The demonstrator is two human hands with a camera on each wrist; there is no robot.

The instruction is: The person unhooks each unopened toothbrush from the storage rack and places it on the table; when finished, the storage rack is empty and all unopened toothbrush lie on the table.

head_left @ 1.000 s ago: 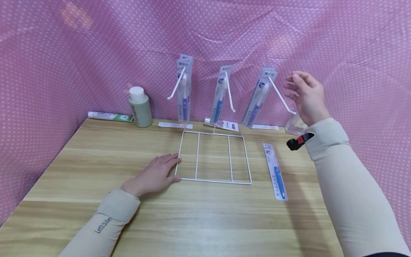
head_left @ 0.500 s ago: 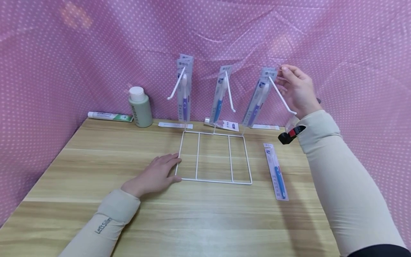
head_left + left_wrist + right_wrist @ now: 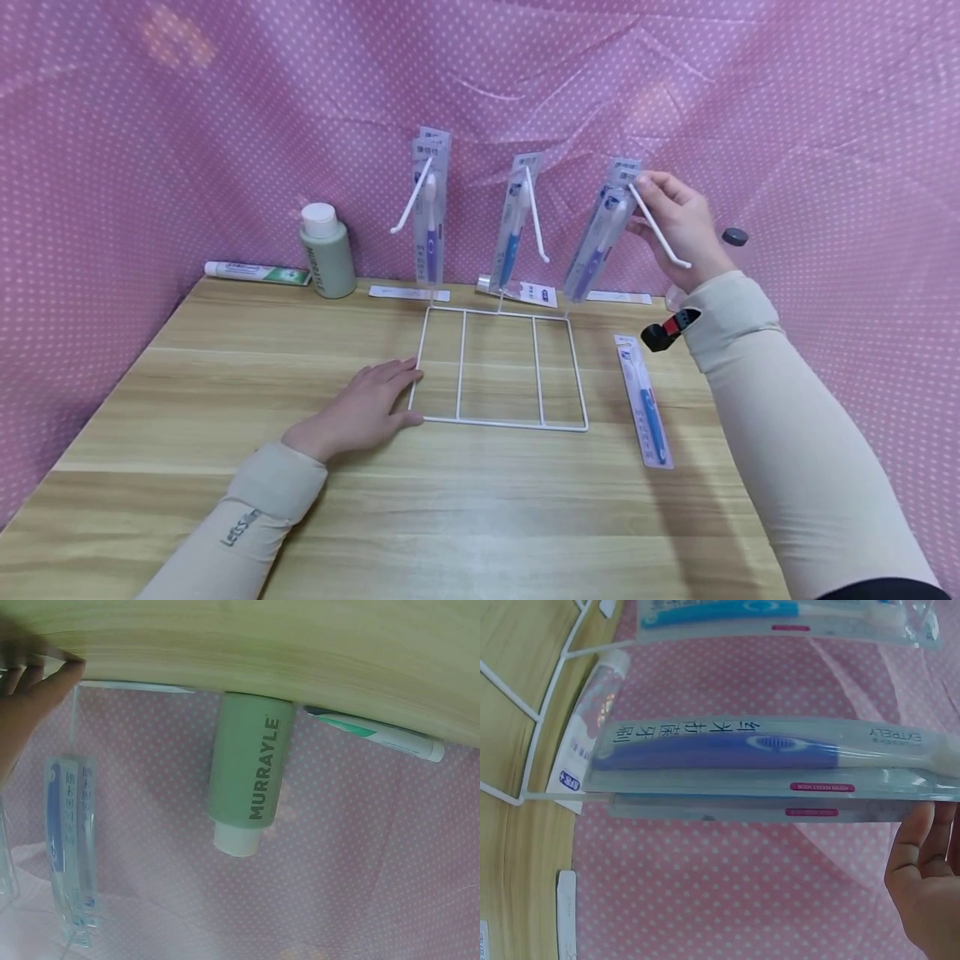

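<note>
While the left hand (image 3: pixel 367 412), thumb splayed, touches the wire rack (image 3: pixel 537 367), the right hand (image 3: pixel 684 229) pinches a plastic toothbrush pack (image 3: pixel 600 239).

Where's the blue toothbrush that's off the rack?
Head view: the packaged blue toothbrush lies flat on the wooden table, right of the white rack base, nearer the camera than the right hand.

Your left hand (image 3: pixel 360 408) touches the wire rack (image 3: pixel 498 424) by its front left corner, your right hand (image 3: pixel 684 223) pinches a packaged purple toothbrush (image 3: pixel 598 242) on the right hook (image 3: pixel 662 230), a packaged blue toothbrush (image 3: pixel 645 402) lies toward the right edge of the table (image 3: pixel 487 517), and a green bottle (image 3: pixel 330 260) stands at its back edge.
</note>
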